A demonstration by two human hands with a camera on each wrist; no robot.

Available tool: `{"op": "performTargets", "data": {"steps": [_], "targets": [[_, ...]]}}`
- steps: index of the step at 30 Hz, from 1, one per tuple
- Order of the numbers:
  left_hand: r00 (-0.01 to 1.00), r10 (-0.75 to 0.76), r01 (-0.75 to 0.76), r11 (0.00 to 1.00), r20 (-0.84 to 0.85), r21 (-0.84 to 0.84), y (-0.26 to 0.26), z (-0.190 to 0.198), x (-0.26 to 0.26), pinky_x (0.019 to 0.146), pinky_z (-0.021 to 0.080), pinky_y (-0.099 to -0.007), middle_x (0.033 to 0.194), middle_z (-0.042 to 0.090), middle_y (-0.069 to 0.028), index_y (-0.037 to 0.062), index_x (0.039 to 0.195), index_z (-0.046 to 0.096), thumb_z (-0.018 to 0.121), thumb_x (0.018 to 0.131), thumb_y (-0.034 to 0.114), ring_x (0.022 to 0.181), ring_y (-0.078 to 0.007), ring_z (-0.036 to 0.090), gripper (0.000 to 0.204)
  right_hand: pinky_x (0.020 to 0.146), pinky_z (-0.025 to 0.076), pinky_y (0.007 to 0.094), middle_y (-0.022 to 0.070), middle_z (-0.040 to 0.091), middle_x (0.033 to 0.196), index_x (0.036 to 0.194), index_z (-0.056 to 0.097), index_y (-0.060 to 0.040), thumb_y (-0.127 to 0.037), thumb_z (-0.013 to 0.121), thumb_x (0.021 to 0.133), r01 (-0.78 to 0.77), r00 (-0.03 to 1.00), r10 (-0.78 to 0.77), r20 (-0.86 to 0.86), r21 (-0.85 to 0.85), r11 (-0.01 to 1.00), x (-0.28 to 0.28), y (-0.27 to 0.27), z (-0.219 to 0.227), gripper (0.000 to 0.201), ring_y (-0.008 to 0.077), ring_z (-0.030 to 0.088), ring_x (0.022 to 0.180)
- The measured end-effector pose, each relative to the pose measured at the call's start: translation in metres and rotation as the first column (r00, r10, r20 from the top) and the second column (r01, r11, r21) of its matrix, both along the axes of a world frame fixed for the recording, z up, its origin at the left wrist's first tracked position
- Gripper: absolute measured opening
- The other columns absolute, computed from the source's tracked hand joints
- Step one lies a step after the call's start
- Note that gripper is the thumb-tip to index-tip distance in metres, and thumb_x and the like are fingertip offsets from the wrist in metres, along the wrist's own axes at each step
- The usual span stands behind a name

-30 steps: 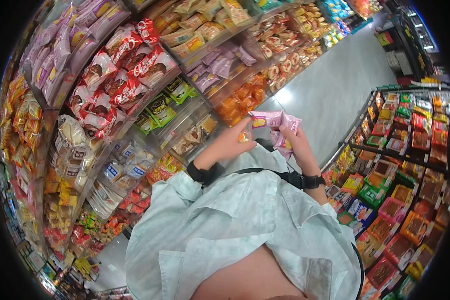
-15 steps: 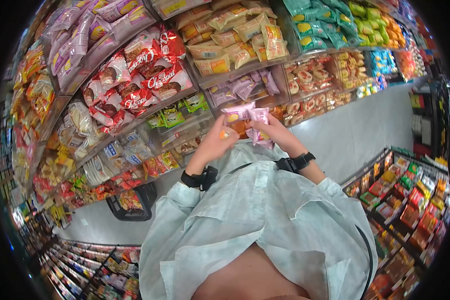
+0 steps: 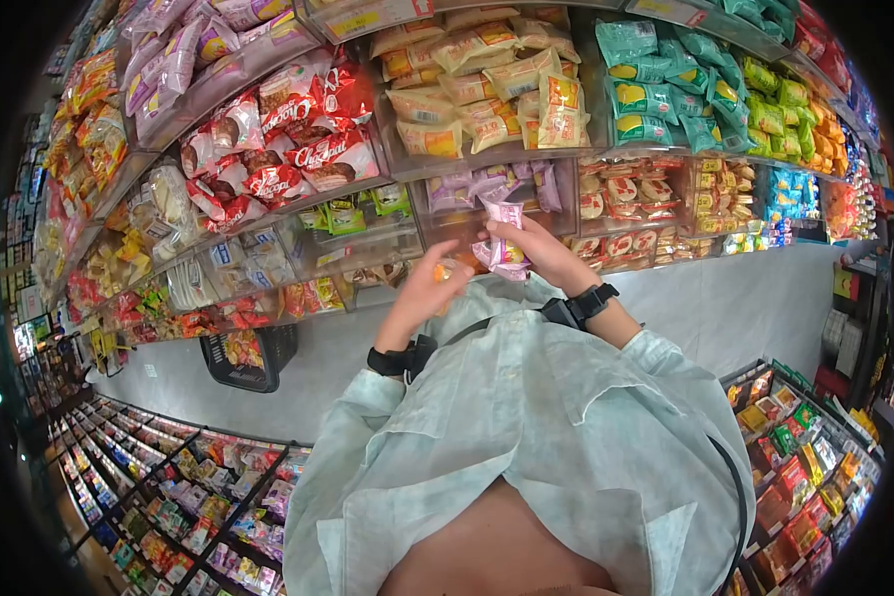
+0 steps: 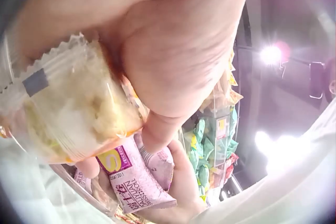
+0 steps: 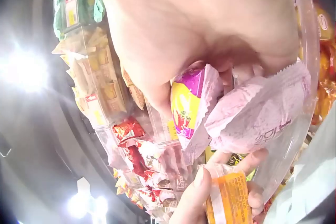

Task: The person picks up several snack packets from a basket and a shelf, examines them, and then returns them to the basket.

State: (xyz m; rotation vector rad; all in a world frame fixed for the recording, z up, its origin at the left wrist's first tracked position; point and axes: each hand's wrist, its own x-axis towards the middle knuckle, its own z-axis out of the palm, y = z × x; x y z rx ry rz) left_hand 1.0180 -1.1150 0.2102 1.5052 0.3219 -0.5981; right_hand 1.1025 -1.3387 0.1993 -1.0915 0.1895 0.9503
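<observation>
Behind the right hand (image 3: pixel 536 248), pink packets (image 3: pixel 504 243) are half hidden.

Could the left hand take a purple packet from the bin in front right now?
Probably not: the left hand already grips an orange-and-clear snack packet, so its fingers are occupied, though the purple packets in the bin lie close, unblocked.

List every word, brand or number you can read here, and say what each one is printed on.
"Chocopie", roughly, in white script: red packs on the shelf, head view; exact spelling unsure.
Large "S": yellow roundel on the pink packets the right hand holds, left wrist view.
Small print beside it: too blurred to read.
Pale lettering on the pink packets, right wrist view: upside down, not readable.
Clear-and-orange packet in the left hand: no readable text.
Shelf price tags: too small.
</observation>
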Motion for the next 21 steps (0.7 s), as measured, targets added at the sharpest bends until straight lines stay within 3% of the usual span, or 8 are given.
{"op": "performTargets", "data": {"steps": [4, 7, 10, 13, 16, 19, 21], "targets": [[0.986, -0.136, 0.136, 0.991, 0.100, 0.008, -0.002, 0.009, 0.017, 0.076, 0.057, -0.0291, 0.122, 0.063, -0.0071, 0.0039, 0.146, 0.045, 0.073, 0.096, 0.023, 0.095, -0.0135, 0.065, 0.061, 0.093, 0.055, 0.0319, 0.0079, 0.067, 0.124, 0.132, 0.056, -0.0026, -0.026, 0.063, 0.102, 0.013, 0.999, -0.015, 0.036, 0.049, 0.999, -0.009, 0.003, 0.011, 0.039, 0.0170, 0.067, 0.111], [0.977, -0.162, 0.168, 0.985, 0.140, -0.032, 0.006, 0.008, 0.031, 0.074, 0.057, -0.0286, 0.128, 0.060, -0.0088, 0.0031, 0.144, 0.048, 0.071, 0.096, 0.021, 0.097, -0.0139, 0.065, 0.055, 0.097, 0.052, 0.0316, 0.0072, 0.067, 0.125, 0.131, 0.059, -0.0023, -0.023, 0.067, 0.099, 0.054, 0.989, -0.061, 0.134, 0.057, 0.997, -0.013, 0.013, 0.019, 0.039, 0.0164, 0.065, 0.113], [0.975, -0.119, 0.142, 0.983, 0.188, -0.115, 0.017, -0.002, 0.036, 0.072, 0.057, -0.0279, 0.120, 0.064, -0.0084, 0.0026, 0.136, 0.055, 0.070, 0.096, 0.018, 0.093, -0.0133, 0.067, 0.045, 0.097, 0.051, 0.0319, 0.0077, 0.067, 0.126, 0.131, 0.059, -0.0019, -0.019, 0.067, 0.098, 0.138, 0.967, -0.146, 0.209, 0.053, 0.989, -0.023, 0.021, 0.019, 0.039, 0.0164, 0.065, 0.114], [0.979, -0.161, 0.178, 0.975, 0.128, -0.133, 0.033, -0.009, 0.035, 0.070, 0.056, -0.0271, 0.106, 0.068, -0.0060, 0.0022, 0.126, 0.061, 0.069, 0.096, 0.015, 0.085, -0.0126, 0.068, 0.034, 0.096, 0.051, 0.0314, 0.0073, 0.068, 0.125, 0.129, 0.060, -0.0015, -0.017, 0.067, 0.097, 0.244, 0.945, -0.239, 0.224, 0.006, 0.970, -0.041, 0.034, 0.023, 0.036, 0.0159, 0.065, 0.113], [0.987, -0.086, 0.112, 0.973, 0.133, -0.201, 0.047, -0.014, 0.028, 0.069, 0.055, -0.0265, 0.096, 0.069, -0.0042, 0.0023, 0.122, 0.063, 0.069, 0.095, 0.012, 0.079, -0.0124, 0.067, 0.030, 0.094, 0.052, 0.0306, 0.0066, 0.069, 0.121, 0.127, 0.060, -0.0012, -0.015, 0.067, 0.097, 0.372, 0.912, -0.338, 0.233, -0.123, 0.920, -0.062, 0.046, 0.023, 0.034, 0.0152, 0.066, 0.109], [0.999, 0.011, -0.003, 0.981, 0.039, -0.196, 0.057, -0.029, 0.023, 0.068, 0.054, -0.0269, 0.099, 0.069, -0.0065, 0.0024, 0.123, 0.062, 0.068, 0.095, 0.013, 0.077, -0.0134, 0.067, 0.030, 0.091, 0.053, 0.0309, 0.0065, 0.071, 0.114, 0.130, 0.057, -0.0009, -0.014, 0.065, 0.096, 0.419, 0.905, -0.376, 0.201, -0.260, 0.870, -0.083, 0.051, 0.024, 0.037, 0.0152, 0.068, 0.103], [0.995, 0.098, -0.098, 0.974, -0.009, -0.206, 0.055, -0.031, 0.022, 0.068, 0.053, -0.0269, 0.102, 0.069, -0.0072, 0.0031, 0.126, 0.060, 0.067, 0.096, 0.014, 0.078, -0.0137, 0.067, 0.032, 0.090, 0.054, 0.0315, 0.0075, 0.070, 0.114, 0.132, 0.055, -0.0009, -0.014, 0.065, 0.096, 0.443, 0.896, -0.430, 0.108, -0.253, 0.860, -0.099, 0.044, 0.017, 0.039, 0.0161, 0.069, 0.102]]}}
